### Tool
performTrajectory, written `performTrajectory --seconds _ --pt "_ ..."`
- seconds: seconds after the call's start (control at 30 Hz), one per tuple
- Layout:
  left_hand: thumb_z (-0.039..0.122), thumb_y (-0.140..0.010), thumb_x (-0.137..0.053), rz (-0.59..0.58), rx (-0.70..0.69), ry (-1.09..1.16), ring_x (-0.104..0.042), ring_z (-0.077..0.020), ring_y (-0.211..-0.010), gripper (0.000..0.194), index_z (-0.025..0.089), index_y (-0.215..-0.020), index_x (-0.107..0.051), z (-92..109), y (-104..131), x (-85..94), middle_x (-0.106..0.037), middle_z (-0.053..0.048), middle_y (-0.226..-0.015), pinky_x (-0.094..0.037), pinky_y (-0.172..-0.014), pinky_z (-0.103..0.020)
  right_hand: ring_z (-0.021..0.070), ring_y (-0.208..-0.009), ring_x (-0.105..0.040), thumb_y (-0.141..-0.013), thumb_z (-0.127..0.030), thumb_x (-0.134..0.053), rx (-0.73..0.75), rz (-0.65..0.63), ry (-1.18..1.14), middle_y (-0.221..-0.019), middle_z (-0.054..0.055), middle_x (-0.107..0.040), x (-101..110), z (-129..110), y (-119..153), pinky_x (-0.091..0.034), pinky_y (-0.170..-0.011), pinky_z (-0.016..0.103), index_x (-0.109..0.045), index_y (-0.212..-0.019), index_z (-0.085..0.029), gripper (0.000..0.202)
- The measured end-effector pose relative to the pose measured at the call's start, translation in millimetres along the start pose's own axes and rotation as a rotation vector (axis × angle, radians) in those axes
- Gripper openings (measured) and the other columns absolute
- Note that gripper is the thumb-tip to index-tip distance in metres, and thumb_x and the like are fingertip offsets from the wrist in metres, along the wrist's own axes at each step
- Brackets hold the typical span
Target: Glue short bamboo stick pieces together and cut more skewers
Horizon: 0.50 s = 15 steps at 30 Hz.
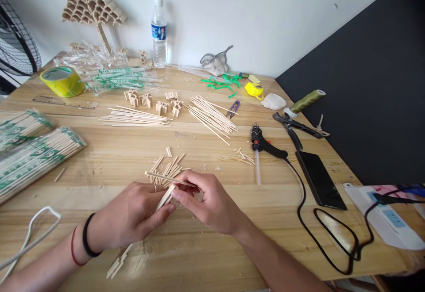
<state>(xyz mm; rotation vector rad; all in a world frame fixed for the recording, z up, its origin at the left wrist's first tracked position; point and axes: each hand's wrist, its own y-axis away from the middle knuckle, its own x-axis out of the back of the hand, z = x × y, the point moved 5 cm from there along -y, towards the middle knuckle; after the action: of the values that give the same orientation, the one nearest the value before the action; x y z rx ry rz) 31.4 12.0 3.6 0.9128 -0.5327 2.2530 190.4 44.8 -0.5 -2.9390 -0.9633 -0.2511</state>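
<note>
My left hand (134, 210) is closed around a small bundle of wooden sticks (165, 198), whose ends poke out between thumb and fingers. My right hand (210, 203) pinches at the bundle's end, and a longer wooden stick (166, 177) runs out from under its fingers to the left. Just beyond the hands lies a loose pile of short cut sticks (173, 167). More sticks (117, 263) show below my left wrist; whether they join the bundle is hidden by the hand.
Longer sticks (212, 117) and small stick assemblies (162, 107) lie farther back. At right are a glue gun (265, 145), pliers (295, 126), a phone (320, 179), a black cord and a power strip (388, 217). Packed sticks (40, 159), yellow tape (62, 82) and a bottle (160, 35) stand around.
</note>
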Motion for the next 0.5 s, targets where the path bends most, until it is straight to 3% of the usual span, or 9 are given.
performTrajectory --seconds 0.5 --pt "0.024 -0.111 -0.043 -0.017 0.017 0.010 -0.057 -0.0156 -0.069 0.025 0.020 -0.089 -0.056 -2.3 0.5 -1.9 -0.066 -0.001 -0.082 -0.040 -0.068 -0.028 0.0133 -0.074 -0.051 -0.101 -0.033 -0.065 0.006 -0.010 0.011 -0.080 -0.002 -0.058 -1.5 1.6 -0.3 -0.042 -0.068 0.026 -0.066 -0.090 -0.018 0.019"
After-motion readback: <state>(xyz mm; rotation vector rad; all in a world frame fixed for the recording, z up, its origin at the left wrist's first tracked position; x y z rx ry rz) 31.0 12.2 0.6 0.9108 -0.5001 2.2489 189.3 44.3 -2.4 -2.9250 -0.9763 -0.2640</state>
